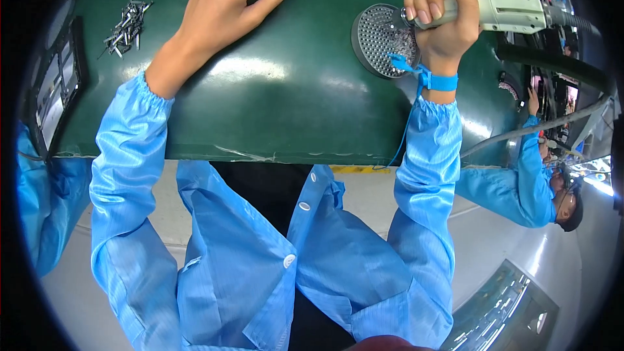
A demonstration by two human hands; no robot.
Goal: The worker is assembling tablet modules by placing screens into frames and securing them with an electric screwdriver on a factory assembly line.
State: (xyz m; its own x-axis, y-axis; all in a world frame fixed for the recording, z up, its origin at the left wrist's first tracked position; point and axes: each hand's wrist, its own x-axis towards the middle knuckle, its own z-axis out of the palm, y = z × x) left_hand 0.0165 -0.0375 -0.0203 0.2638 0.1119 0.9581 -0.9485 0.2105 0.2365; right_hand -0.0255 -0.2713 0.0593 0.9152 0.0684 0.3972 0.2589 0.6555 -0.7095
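My right hand (448,16) is wrapped round a pale green electric screwdriver (510,10), held nearly level with its cable running off to the right. The screwdriver's front end lies over a round dark tray (374,42) full of small holes, with small screws in part of it. My left hand (224,0) rests over the green table at the far side, thumb and fingers apart, with nothing visible in it. Some of its fingers are partly hidden. Left of it lies a loose pile of small metal pins or screws (128,28).
A blue wrist strap (442,82) with a cord hangs from my right wrist. A black frame-like panel (58,84) stands at the left edge of the green table (292,117). At right are a grey cable (536,123), a dark bar (552,65) and a co-worker (533,195) in blue.
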